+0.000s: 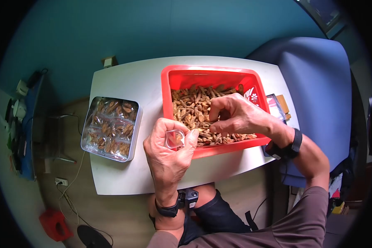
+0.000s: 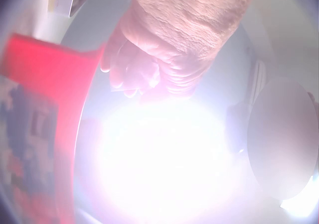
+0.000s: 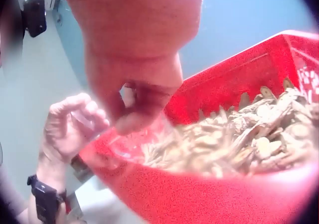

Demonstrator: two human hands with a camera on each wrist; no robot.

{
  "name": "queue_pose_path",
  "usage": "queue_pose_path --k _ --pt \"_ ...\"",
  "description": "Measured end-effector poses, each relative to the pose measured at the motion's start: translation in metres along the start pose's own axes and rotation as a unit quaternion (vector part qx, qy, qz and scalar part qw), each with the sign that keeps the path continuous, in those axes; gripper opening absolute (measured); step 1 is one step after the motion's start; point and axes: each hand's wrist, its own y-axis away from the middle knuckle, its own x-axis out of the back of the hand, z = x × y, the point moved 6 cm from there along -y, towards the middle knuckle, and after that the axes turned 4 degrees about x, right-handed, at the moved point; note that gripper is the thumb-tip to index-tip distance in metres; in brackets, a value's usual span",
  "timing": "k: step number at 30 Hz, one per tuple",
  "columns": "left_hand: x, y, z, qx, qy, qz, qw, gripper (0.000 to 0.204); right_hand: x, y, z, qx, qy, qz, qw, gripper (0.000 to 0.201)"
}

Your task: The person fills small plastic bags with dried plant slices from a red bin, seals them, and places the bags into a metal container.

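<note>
My left hand (image 1: 166, 151) pinches a small clear plastic bag (image 1: 175, 139) between thumb and curled fingers, its mouth spread in a round opening. It is held at the near left rim of a red plastic basket (image 1: 166, 97). Dried root slices (image 1: 194, 101), brown and tan, heap inside that basket. Over the heap is my right hand (image 1: 240, 117), thumb and forefinger bent toward each other close to the slices; I cannot tell whether a slice is between them. The left wrist view is washed out by glare below the left hand (image 2: 169, 39).
Left of the basket, a rectangular tin (image 1: 139, 120) holds several small clear bags (image 1: 111, 124) of brown slices. Both stand on a white table (image 1: 124, 177). At right are a small box (image 1: 282, 105) and a blue padded chair back (image 1: 318, 91).
</note>
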Motion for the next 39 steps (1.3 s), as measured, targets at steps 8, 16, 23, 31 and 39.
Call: queue_pose_path --k 8,16,23,31,39 --pt "-0.032 0.007 -0.001 -0.037 -0.037 -0.06 0.997 0.019 0.007 0.072 0.004 0.091 -0.25 0.231 0.936 0.025" --pt "-0.035 0.005 -0.004 -0.116 -0.076 -0.067 0.988 0.016 -0.014 0.08 0.004 0.153 -0.275 0.322 0.893 0.015" --pt "-0.031 0.002 -0.005 -0.106 -0.076 -0.055 0.99 0.019 -0.028 0.061 -0.02 0.186 -0.222 0.333 0.898 0.02" --pt "-0.035 0.002 0.004 -0.133 -0.117 -0.073 0.981 0.02 -0.031 0.063 -0.019 0.26 -0.211 0.36 0.871 0.012" --pt "-0.046 0.005 0.004 -0.149 -0.159 -0.06 0.974 0.02 -0.025 0.075 -0.016 0.27 -0.119 0.384 0.875 0.018"
